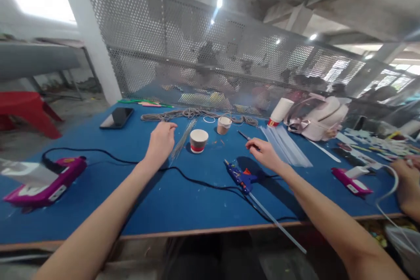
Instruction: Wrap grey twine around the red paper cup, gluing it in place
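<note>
My left hand (161, 141) is above the blue table, fingers curled together; whatever is in them, if anything, is hidden. Just right of it lies a bundle of thin grey wires (184, 139). A paper cup (198, 143) with a grey band above its red base stands upright between my hands. Behind it is a smaller brown and white cup (223, 126) with a thin handle. My right hand (263, 152) is closed on the dark handles of what look like scissors (244, 135), points facing away. Below lies a blue glue gun (242, 176) with a long clear glue stick (277, 223).
Grey cord (193, 113) lies along the back by a metal mesh screen (183, 48). A phone (117, 117) and purple power strip (49, 183) are left. Clear strips (288, 145), stacked cups (280, 111), a pink bag (323, 118) and another person's arm (405, 183) are right. A black cable (197, 180) crosses the table.
</note>
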Action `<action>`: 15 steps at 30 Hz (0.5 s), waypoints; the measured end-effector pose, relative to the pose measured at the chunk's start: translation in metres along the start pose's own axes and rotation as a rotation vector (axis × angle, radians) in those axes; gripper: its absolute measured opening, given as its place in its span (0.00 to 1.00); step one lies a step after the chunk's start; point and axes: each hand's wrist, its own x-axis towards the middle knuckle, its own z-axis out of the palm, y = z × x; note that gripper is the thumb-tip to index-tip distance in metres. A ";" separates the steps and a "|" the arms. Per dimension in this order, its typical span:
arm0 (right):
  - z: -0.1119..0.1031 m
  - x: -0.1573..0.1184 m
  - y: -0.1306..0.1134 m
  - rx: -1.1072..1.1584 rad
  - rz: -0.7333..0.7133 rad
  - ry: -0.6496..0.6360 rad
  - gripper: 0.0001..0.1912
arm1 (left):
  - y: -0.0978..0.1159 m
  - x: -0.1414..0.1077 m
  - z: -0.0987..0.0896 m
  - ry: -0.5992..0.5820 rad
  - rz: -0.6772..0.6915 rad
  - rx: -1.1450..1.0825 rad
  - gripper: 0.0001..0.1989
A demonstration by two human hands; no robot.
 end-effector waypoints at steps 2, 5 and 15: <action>-0.010 0.026 -0.001 -0.016 -0.012 -0.050 0.10 | 0.009 0.005 -0.005 -0.040 0.041 0.025 0.12; -0.022 0.075 0.014 -0.087 0.073 -0.069 0.11 | 0.021 0.021 -0.015 -0.026 0.064 0.119 0.11; 0.023 0.163 0.086 -0.271 0.362 -0.445 0.16 | 0.053 0.113 0.009 -0.106 -0.008 0.271 0.07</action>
